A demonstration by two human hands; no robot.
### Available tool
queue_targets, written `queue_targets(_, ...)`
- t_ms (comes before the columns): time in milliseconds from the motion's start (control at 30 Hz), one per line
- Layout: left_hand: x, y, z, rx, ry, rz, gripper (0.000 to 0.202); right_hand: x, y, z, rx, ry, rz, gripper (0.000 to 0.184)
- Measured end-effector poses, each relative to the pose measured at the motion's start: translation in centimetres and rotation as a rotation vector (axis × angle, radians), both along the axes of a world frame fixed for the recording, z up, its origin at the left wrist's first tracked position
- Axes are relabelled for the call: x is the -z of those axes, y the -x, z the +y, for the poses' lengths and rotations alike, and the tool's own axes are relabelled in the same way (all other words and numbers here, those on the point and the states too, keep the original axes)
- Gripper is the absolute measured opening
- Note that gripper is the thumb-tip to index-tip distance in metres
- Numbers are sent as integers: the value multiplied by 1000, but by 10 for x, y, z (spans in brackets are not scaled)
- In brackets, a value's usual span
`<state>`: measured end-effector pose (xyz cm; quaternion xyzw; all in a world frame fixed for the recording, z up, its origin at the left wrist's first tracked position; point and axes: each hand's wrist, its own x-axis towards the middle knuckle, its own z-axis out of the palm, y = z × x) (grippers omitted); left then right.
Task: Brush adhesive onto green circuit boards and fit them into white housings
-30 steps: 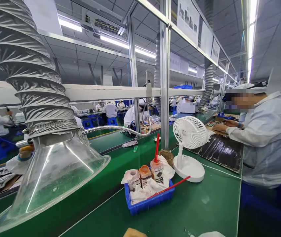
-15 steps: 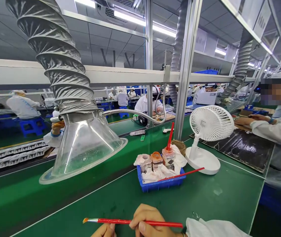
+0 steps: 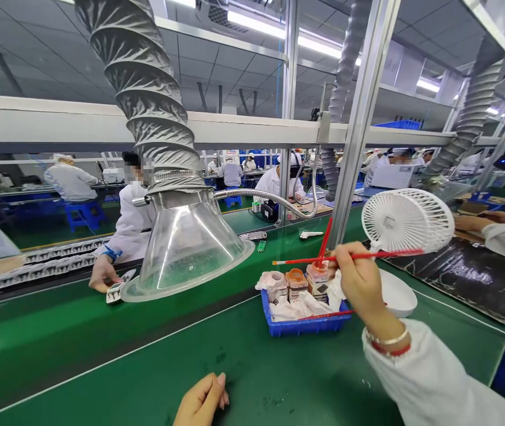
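- Red-handled brush (image 3: 305, 260): held level above the blue plastic tray (image 3: 305, 328), tip pointing left, clear of the containers; bristle condition too small to tell.
- Right hand (image 3: 359, 281): narrow pinch around the slim glossy handle; metal bracelet and red band at wrist.
- Left hand (image 3: 201, 401): empty, fingers loosely curled, just above the matte green worktop (image 3: 101, 349).
- Tray contents: crumpled white tissue (image 3: 288, 307), orange-capped jar (image 3: 296, 284), labelled bottle (image 3: 318, 281) with upright red stick (image 3: 324, 239), second brush (image 3: 325, 315) lying across.
- Progress: no workpiece at either hand; nothing finished visible.
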<state>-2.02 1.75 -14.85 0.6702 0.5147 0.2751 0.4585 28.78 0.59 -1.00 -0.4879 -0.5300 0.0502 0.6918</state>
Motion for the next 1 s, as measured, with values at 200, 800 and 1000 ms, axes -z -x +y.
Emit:
queue_targets(200,0,-2,-2,-6,-8,-35,53,-23,-7,49,3,269,-318,35)
queue_targets(800,-35,-76,45,43,-27,-91,30,-10,12,76,-14,496,-695,29)
queue_targets(1000,-42,-129,68,35,5,-20,32,-20,1,49,-1,387,-743,32)
